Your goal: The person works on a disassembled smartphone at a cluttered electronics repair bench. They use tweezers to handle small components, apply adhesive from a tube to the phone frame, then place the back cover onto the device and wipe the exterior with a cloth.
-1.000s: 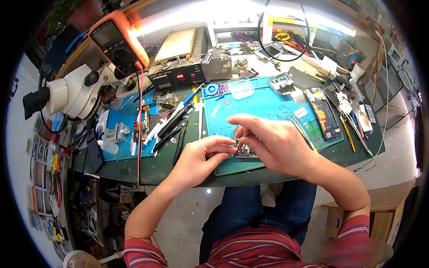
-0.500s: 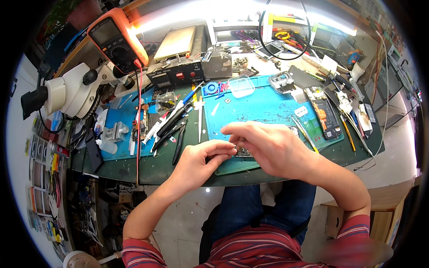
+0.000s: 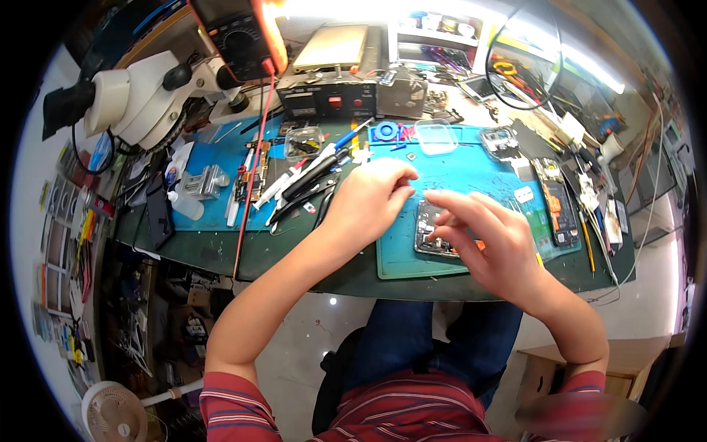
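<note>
We are sitting at a dark green bench [image 3: 346, 274], and an opened phone [image 3: 425, 222] is lying on the blue mat [image 3: 398, 252] in front of us; we are taking this phone as the centre of the clock, with twelve pointing away from us. Our left hand [image 3: 364, 197] is hanging at ten o'clock, just off the phone, its thumb and curled fingers leaving only a narrow gap; we cannot tell whether they are holding anything small. Our right hand [image 3: 504, 243] is coming in from between three and four o'clock and is covering part of the phone, its thumb and forefinger standing wide apart; we are seeing nothing between them, and we cannot tell whether they are touching the phone. A second opened phone [image 3: 556, 205] is lying between two and three o'clock. A clear plastic box [image 3: 436, 138] is sitting at twelve and a blue ring [image 3: 385, 131] at eleven. Farther out, a white microscope [image 3: 136, 99] is standing at ten, and a squeeze bottle [image 3: 185, 206] is lying at nine.
</note>
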Available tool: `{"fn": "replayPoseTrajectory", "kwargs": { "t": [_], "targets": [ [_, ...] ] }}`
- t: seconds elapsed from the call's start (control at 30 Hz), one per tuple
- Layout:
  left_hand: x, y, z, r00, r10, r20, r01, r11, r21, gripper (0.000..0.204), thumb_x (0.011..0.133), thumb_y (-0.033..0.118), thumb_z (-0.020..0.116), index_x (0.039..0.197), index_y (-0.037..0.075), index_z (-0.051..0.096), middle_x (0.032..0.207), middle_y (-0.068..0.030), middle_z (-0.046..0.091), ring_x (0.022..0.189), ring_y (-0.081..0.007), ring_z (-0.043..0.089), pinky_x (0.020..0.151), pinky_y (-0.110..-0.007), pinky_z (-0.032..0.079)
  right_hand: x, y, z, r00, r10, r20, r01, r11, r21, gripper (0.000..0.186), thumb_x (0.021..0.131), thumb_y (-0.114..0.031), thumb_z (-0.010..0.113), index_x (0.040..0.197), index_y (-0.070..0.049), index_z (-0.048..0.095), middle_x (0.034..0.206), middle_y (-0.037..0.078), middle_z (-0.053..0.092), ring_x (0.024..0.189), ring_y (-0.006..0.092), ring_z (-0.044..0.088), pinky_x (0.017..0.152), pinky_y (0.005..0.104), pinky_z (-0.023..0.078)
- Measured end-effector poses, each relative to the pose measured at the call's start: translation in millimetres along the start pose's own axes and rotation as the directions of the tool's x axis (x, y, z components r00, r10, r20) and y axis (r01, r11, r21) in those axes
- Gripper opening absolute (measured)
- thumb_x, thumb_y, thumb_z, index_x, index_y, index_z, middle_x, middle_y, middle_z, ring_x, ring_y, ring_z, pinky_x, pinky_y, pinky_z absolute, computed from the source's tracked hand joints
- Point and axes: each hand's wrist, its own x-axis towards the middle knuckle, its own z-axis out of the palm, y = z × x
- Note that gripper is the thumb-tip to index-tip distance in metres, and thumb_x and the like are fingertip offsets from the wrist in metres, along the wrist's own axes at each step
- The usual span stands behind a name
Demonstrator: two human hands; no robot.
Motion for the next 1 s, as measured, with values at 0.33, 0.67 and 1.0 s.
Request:
{"fn": "replayPoseTrajectory", "kwargs": {
  "t": [0.33, 0.67, 1.0],
  "targets": [
    [31, -13, 16, 0.977, 0.162, 0.139, -0.184, 0.969, 0.167, 0.010, 0.088, 0.013, 0.069, 0.094, 0.006, 0.073, 0.095, -0.0103, 0.071, 0.094, -0.0312, 0.069, 0.079, -0.043, 0.054, 9, 1, -1, 0.998, 0.057, -0.013, -0.056, 0.998, 0.040, 0.059, 0.092, 0.003, 0.069, 0.149, -0.009, 0.056, 0.104, 0.015, 0.072, 0.083, 0.0297, 0.071, 0.076, 0.0375, 0.059],
    [30, -8, 0, 0.989, 0.034, 0.146, -0.033, 0.999, -0.012, 0.012, 0.092, 0.004, 0.066, 0.104, -0.001, 0.065, 0.098, -0.0181, 0.071, 0.093, -0.0309, 0.070, 0.082, -0.040, 0.055, 21, -4, 9, 0.996, -0.010, -0.093, 0.015, 0.999, 0.050, 0.058, 0.091, -0.003, 0.075, 0.147, -0.008, 0.058, 0.098, 0.011, 0.072, 0.083, 0.0236, 0.074, 0.072, 0.0340, 0.059],
    [-2, 7, -32, 0.939, -0.196, 0.283, 0.272, 0.926, -0.261, 0.026, 0.094, 0.001, 0.072, 0.120, -0.002, 0.068, 0.105, -0.0052, 0.074, 0.093, -0.0105, 0.070, 0.082, -0.027, 0.056, 22, -3, 1, 1.000, -0.012, 0.013, 0.012, 0.999, -0.041, 0.061, 0.091, -0.008, 0.073, 0.148, -0.012, 0.052, 0.105, 0.012, 0.074, 0.090, 0.0296, 0.075, 0.072, 0.0395, 0.060]
  ]
}}
